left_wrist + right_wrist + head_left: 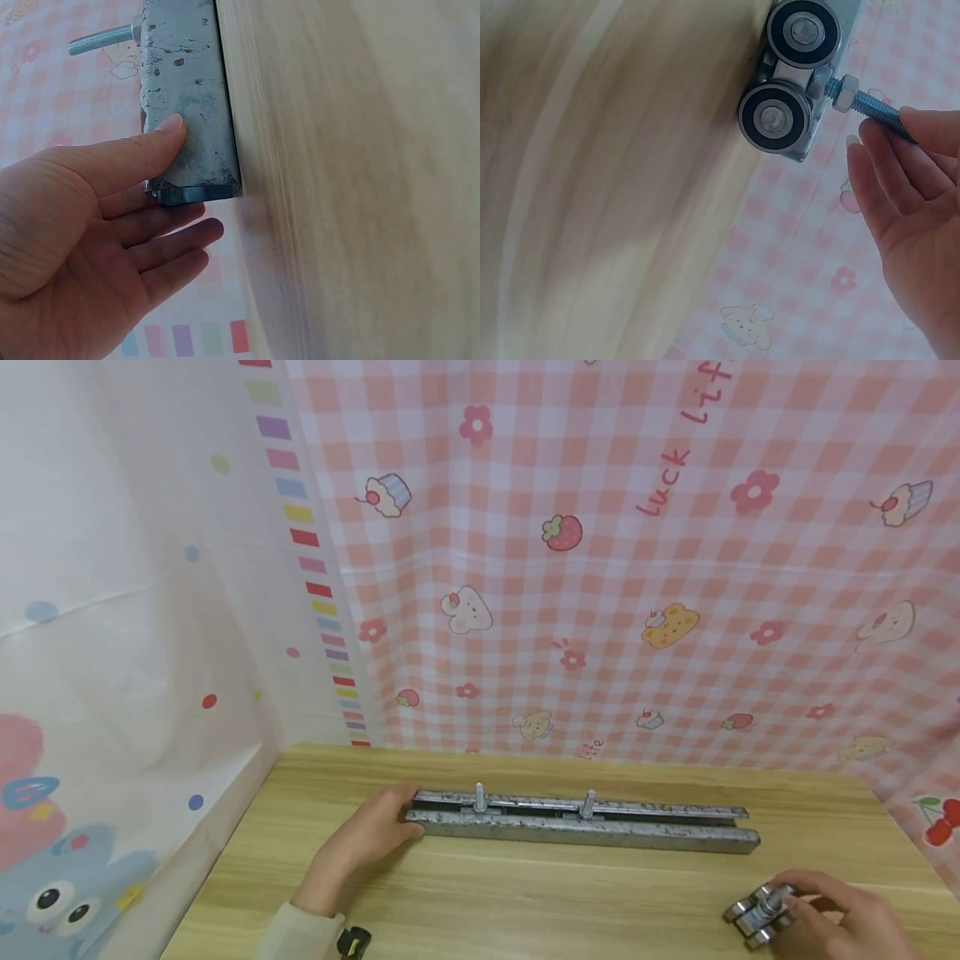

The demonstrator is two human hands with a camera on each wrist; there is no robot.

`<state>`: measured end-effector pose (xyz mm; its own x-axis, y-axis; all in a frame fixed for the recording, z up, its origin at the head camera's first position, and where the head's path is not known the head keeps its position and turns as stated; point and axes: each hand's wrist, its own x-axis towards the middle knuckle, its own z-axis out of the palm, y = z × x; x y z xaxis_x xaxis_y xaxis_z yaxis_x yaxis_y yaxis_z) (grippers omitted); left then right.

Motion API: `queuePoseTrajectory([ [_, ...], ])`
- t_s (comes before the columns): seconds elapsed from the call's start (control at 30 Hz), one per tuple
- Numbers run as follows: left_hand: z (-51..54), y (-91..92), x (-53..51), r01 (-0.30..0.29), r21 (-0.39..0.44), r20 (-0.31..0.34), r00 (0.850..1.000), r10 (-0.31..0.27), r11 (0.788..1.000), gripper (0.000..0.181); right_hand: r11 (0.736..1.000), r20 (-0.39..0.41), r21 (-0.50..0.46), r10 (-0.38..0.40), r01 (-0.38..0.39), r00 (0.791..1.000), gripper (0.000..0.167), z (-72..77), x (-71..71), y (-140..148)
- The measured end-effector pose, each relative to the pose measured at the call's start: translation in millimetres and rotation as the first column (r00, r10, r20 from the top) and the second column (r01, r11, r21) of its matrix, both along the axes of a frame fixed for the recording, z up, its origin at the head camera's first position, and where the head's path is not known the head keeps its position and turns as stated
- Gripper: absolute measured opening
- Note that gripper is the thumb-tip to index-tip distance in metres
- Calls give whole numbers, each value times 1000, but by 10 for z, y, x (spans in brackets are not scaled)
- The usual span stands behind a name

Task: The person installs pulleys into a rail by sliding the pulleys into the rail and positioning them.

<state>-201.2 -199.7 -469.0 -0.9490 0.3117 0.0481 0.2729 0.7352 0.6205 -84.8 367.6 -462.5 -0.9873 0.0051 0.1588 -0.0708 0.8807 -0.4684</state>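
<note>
A slotted steel track [600, 834], worn and spotted, lies lengthwise on the table. My left hand [367, 831] holds its left end, thumb on the front face and fingers around the back; the left wrist view shows the thumb [161, 146] against the metal. Two threaded studs, a left stud [480, 797] and a right stud [589, 803], stand up through the slot. Off the track's right end, my right hand [851, 917] pinches the threaded bolt [881, 111] of a roller trolley [756, 917]. Its bearing wheels [774, 118] and a nut [845, 93] show in the right wrist view.
The wooden table [525, 902] ends at the back against a pink checked cloth [510, 568]. A white printed cloth [150, 568] hangs along the left side. At the left sleeve is a black item [353, 942], partly cut off.
</note>
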Motion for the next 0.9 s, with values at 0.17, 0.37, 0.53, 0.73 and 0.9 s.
queuePoseTrajectory([
  [0.17,0,-2,1,4,-1,1,1000,-4,1000,44,999,-44,-13,-32,32,999,27,10,-33,41],
  [0.37,4,0,6,5,2,4,1000,-5,1000,44,999,-157,-37,-33,27,987,26,-13,-57,133],
  [0.53,10,2,14,1,-2,3,1000,-1,1000,43,997,-154,-37,-67,62,986,27,-39,-77,204],
  [0.73,2,-1,15,-6,-10,1,1000,6,1000,42,993,-154,-47,-112,106,982,25,-56,-119,290],
  [0.9,-5,-4,0,-1,-8,0,1000,1,1000,43,988,-173,-58,-154,146,973,22,-67,-167,377],
])
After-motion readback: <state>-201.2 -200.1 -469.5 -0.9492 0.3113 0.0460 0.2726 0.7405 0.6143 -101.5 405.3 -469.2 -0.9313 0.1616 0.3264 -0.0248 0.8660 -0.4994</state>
